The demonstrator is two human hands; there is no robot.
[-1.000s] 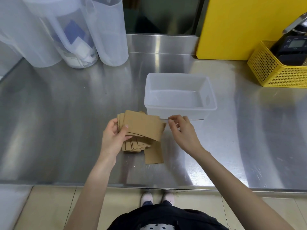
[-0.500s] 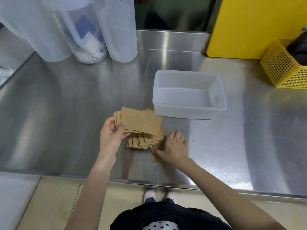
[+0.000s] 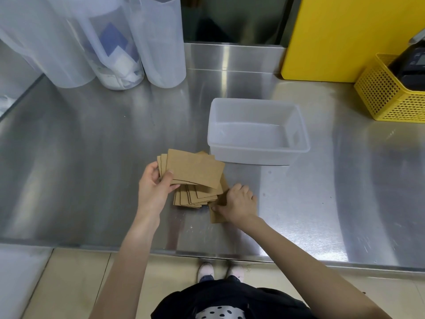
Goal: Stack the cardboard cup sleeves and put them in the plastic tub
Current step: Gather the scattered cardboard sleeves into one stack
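My left hand [image 3: 153,188] holds a small stack of flat brown cardboard cup sleeves [image 3: 195,169] by its left edge, raised a little above the steel counter. Under it lies a fanned pile of more sleeves [image 3: 195,199]. My right hand [image 3: 238,202] rests palm down on a single sleeve [image 3: 216,216] lying at the pile's right, fingers curled on its edge. The empty translucent plastic tub [image 3: 257,153] stands just beyond and to the right of the sleeves.
Three tall translucent plastic pitchers [image 3: 158,42] stand at the back left. A yellow board [image 3: 345,38] leans against the back wall. A yellow perforated basket [image 3: 388,93] with a black device is at the far right. The counter's front edge [image 3: 207,255] is near my body.
My right hand came down from beside the held stack to the single sleeve on the counter and now presses on it. The left hand keeps its stack.
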